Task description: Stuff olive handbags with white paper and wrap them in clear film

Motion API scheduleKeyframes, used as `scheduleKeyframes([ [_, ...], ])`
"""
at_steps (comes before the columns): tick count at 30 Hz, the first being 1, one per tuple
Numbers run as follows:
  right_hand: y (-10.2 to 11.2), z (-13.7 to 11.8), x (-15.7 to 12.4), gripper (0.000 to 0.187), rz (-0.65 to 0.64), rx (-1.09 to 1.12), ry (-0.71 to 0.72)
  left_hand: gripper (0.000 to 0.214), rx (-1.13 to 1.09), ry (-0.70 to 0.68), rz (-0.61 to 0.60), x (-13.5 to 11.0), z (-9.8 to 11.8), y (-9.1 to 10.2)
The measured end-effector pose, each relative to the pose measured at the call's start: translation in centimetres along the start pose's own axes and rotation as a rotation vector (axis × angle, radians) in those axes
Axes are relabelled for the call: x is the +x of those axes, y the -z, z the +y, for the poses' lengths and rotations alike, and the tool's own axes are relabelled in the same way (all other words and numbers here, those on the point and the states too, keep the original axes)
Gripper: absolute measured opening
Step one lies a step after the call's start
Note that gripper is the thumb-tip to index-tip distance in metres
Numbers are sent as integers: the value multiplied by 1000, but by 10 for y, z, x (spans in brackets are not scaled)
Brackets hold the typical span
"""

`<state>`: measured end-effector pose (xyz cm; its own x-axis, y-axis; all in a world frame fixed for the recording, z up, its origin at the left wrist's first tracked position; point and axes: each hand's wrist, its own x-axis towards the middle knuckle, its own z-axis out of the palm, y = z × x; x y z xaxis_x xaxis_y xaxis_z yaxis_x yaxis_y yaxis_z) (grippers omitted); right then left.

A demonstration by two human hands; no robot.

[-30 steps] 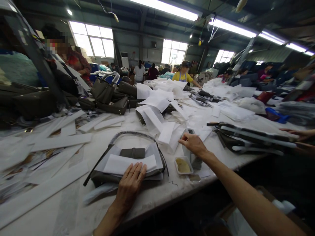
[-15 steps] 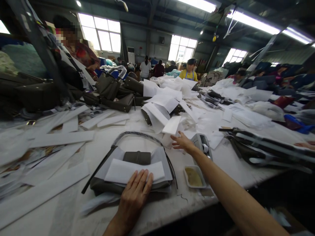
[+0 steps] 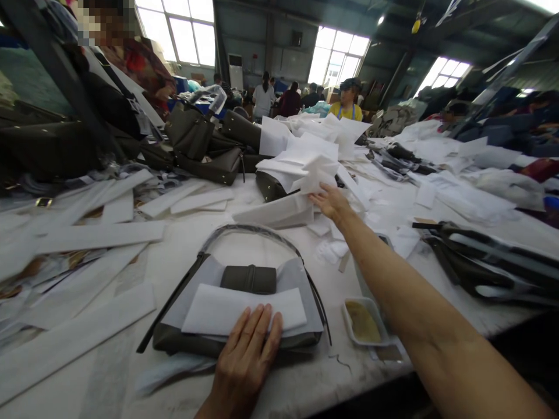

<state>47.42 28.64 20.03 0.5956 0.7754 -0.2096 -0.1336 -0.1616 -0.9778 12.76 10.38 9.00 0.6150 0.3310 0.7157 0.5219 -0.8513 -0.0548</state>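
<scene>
My left hand (image 3: 248, 355) lies flat, fingers stretched, on a folded white foam sheet (image 3: 236, 305) covering the front of a dark olive handbag (image 3: 187, 343). Thin white paper (image 3: 288, 273) shows around a dark flap tab (image 3: 248, 279), and the bag's wrapped handle (image 3: 253, 228) arches away from me. Farther off, at the near side of a paper pile (image 3: 305, 154), my right hand (image 3: 332, 203) has its fingers closed at the end of a long white foam strip (image 3: 275, 210). The fingertips are partly hidden against the white material.
Loose white strips (image 3: 100, 235) cover the table's left side. A shallow tray (image 3: 364, 321) of yellowish stuff stands beneath my right forearm. More dark bags (image 3: 205, 157) lie at the back left, others (image 3: 484, 256) at the right. A co-worker (image 3: 140, 70) stands at the far left.
My right hand has moved forward from open fingers to a grip at the pile. The long foam strip now lies left of it. My left hand stays on the bag; the view has shifted.
</scene>
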Motion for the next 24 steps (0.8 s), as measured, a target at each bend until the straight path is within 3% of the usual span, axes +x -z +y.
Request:
scheduleKeyframes([
  [3,25,1,-3,27,10,-229,29,39,-11,20,31,0,1,-1],
  [6,51,16,-23,11,-48,-576,-10,39,-24,53,79,-1,4,-5],
  [10,70,39,-62,15,-200,-1030,-4,39,-34,50,74,-2,4,-5],
  [15,58,59,-94,23,-293,-1409,106,39,0,-4,-20,-1,0,0],
  [24,35,67,-93,31,-319,-1645,188,39,2,12,92,-3,0,-11],
])
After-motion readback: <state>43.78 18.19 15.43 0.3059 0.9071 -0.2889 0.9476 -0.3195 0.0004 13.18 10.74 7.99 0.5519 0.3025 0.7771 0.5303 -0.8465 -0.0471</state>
